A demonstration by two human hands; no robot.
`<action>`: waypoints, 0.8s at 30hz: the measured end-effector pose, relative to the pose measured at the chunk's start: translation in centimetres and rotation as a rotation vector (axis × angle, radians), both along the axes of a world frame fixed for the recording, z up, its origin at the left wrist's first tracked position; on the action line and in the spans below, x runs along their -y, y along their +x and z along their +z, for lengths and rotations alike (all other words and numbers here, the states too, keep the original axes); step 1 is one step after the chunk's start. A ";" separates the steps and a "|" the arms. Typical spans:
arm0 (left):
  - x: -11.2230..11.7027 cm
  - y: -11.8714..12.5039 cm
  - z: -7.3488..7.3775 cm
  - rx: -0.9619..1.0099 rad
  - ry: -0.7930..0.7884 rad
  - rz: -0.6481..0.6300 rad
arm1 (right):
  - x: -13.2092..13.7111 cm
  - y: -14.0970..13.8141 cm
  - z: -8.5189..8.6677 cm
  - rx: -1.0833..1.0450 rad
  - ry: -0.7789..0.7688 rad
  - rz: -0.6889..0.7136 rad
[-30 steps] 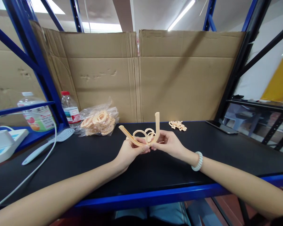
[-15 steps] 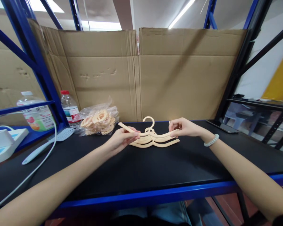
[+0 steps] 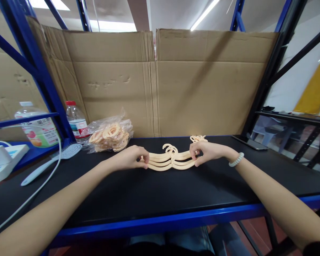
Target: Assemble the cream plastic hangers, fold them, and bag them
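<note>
A left hand (image 3: pixel 134 157) and a right hand (image 3: pixel 204 150) are holding a stack of pale hangers (image 3: pixel 172 165) at the middle of a black tabletop (image 3: pixel 176 199). The stack is probably risking a slide out of line, since its curved bars are lying fanned apart and its hooks (image 3: pixel 173 150) are overlapping loosely on the far side. Both hands' fingers are clamping the hangers' left and right ends, and the middles are lying bare between them.

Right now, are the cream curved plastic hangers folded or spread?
Spread: the cream curved plastic hangers have arms reaching out both ways from the middle, to the left hand and right hand.
</note>
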State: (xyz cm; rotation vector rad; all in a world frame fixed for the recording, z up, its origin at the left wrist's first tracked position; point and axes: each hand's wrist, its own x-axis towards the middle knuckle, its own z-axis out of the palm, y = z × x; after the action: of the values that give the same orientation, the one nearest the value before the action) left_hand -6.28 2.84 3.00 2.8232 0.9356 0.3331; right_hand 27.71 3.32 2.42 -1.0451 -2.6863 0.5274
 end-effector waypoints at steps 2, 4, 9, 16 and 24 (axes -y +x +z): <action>0.1 0.1 -0.1 -0.027 0.048 -0.004 | 0.0 -0.2 -0.2 0.020 0.012 0.004; 0.0 0.0 -0.2 -0.055 0.077 -0.009 | -0.1 -0.3 -0.5 0.040 0.012 -0.010; 0.4 0.1 -0.3 -0.146 0.152 0.055 | -0.3 -0.3 -1.0 0.089 0.076 -0.061; 3.8 3.6 -2.7 -0.061 0.281 0.194 | 2.7 -2.9 -1.7 0.088 0.246 -0.151; 4.1 5.0 -6.1 -0.170 0.085 0.417 | 3.6 -7.1 -6.1 0.121 0.284 -0.299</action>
State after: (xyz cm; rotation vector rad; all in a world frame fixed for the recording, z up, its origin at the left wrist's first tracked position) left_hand -1.31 -1.27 -3.08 2.7441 1.5861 0.1818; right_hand 20.65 -0.32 -3.68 -1.3923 -2.5337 0.0283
